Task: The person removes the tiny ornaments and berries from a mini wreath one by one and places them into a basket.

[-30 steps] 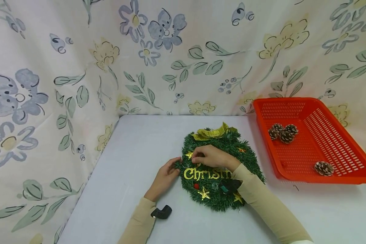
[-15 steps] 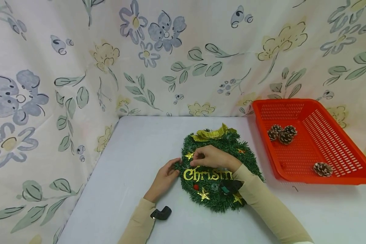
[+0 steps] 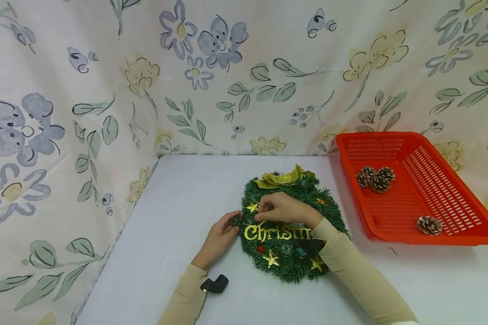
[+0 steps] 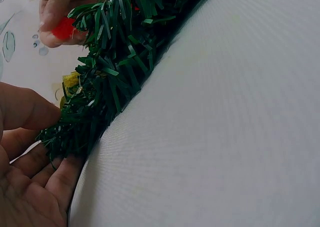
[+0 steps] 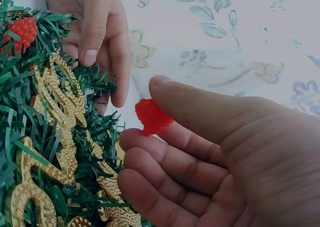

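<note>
A green Christmas wreath [image 3: 284,270] lies on the white table, with gold "Christmas" lettering [image 3: 277,232] partly hidden by my right forearm. Its left edge is gripped by my left hand [image 3: 219,235], thumb on top and fingers beneath, as the left wrist view shows. My right hand [image 3: 285,209] hovers over the wreath's upper left. Between its thumb and index finger it pinches a red raspberry ornament [image 5: 151,117], held just off the greenery. Another red raspberry [image 5: 22,34] sits among the needles. Gold stars [image 3: 271,259] and a gold ribbon bow [image 3: 282,177] decorate the wreath.
To the right stands a red plastic basket [image 3: 394,210] with several pine cones [image 3: 379,183] in its left corner and a single pine cone [image 3: 429,225] near its front. A floral curtain [image 3: 244,108] hangs behind and left of the table [image 3: 179,194].
</note>
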Available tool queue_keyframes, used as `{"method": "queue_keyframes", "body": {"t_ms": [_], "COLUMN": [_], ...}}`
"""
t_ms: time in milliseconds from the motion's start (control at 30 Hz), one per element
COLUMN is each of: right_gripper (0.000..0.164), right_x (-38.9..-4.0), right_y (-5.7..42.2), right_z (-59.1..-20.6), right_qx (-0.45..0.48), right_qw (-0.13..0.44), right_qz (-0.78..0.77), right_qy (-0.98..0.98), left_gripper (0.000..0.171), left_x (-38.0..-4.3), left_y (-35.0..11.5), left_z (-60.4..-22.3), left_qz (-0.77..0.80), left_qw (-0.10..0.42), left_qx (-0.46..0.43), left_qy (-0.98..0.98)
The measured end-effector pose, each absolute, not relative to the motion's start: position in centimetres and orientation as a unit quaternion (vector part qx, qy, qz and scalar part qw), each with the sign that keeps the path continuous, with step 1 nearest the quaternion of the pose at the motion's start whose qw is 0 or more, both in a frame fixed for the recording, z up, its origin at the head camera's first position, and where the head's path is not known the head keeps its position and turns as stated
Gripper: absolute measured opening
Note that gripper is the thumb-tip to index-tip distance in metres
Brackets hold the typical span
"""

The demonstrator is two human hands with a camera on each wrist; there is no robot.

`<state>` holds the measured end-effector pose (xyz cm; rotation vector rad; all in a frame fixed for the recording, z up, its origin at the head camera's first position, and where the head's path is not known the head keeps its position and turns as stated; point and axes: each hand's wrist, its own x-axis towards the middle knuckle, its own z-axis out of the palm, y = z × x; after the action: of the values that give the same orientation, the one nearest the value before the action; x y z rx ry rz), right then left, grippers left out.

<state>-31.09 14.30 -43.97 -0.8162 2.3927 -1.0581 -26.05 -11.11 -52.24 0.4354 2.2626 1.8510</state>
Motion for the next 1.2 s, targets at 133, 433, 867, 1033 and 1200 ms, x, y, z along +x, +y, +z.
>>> {"method": "queue_keyframes", "body": {"t_ms": [133,433,867,1033,1200], "right_gripper": [0.013,0.014,0.016,0.02,0.021], "right_x": [-31.1,-31.2,-31.2,-31.1,-31.1], "right_y": [14.4,14.7,15.2,15.5,15.6], "right_z": [-43.8,-43.4,-42.8,-42.5,-42.2], "right_qx": [-0.292,-0.3,-0.297,-0.303,-0.299], "right_qw": [0.196,0.203,0.16,0.139,0.131], "right_qz": [-0.381,-0.382,-0.387,-0.38,-0.388], "right_qy": [0.855,0.85,0.858,0.863,0.862], "left_gripper": [0.048,0.047,0.049,0.049,0.049], "left_x": [-26.1,-26.0,-26.0,-26.0,-26.0], "left_y": [-11.2,-11.2,-11.2,-11.2,-11.2], "left_z": [-52.4,-52.4,-52.3,-52.3,-52.2], "left_qz": [0.621,0.623,0.616,0.616,0.62], "left_qw": [0.086,0.082,0.084,0.082,0.083], "left_qx": [0.156,0.156,0.15,0.153,0.148], "left_qy": [0.763,0.762,0.768,0.768,0.766]}}
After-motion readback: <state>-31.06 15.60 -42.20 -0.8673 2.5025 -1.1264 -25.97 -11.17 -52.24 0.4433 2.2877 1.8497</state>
